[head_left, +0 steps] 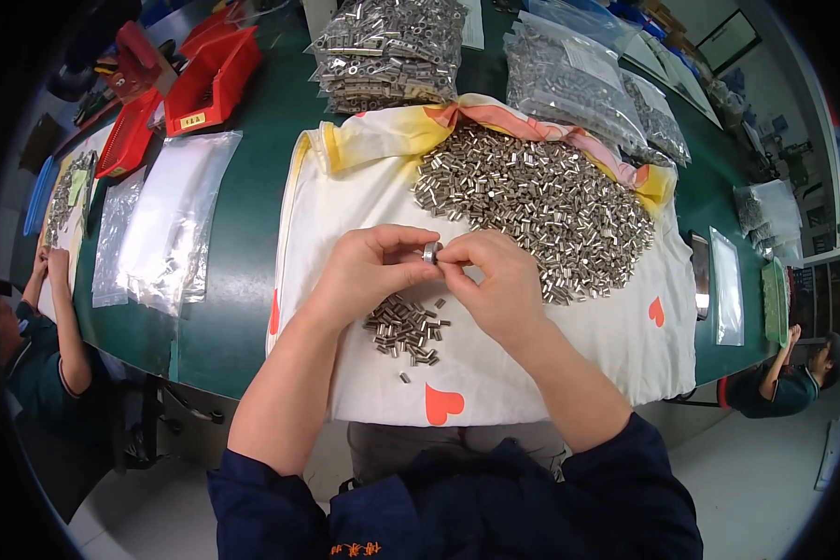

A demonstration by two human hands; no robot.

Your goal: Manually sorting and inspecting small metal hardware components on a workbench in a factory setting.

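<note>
My left hand point(366, 271) pinches a small round silvery metal piece point(431, 252) between thumb and fingers, above a white cloth point(345, 210) with red hearts. On the piece's right side the thumb and fingertips of my right hand point(497, 278) are closed; whether they also hold a tiny part is hidden. Beyond my hands spreads a large heap of short metal cylinders point(551, 210). A smaller pile of the same cylinders point(406, 329) lies just below my left hand, with a single one nearer to me.
Bags packed with metal parts point(387, 56) stand at the far edge, and more bags point(574, 79) lie to the right. Red bins point(213, 84) and clear plastic bags point(168, 219) are on the green table point(252, 224) at left. People sit at work on both sides.
</note>
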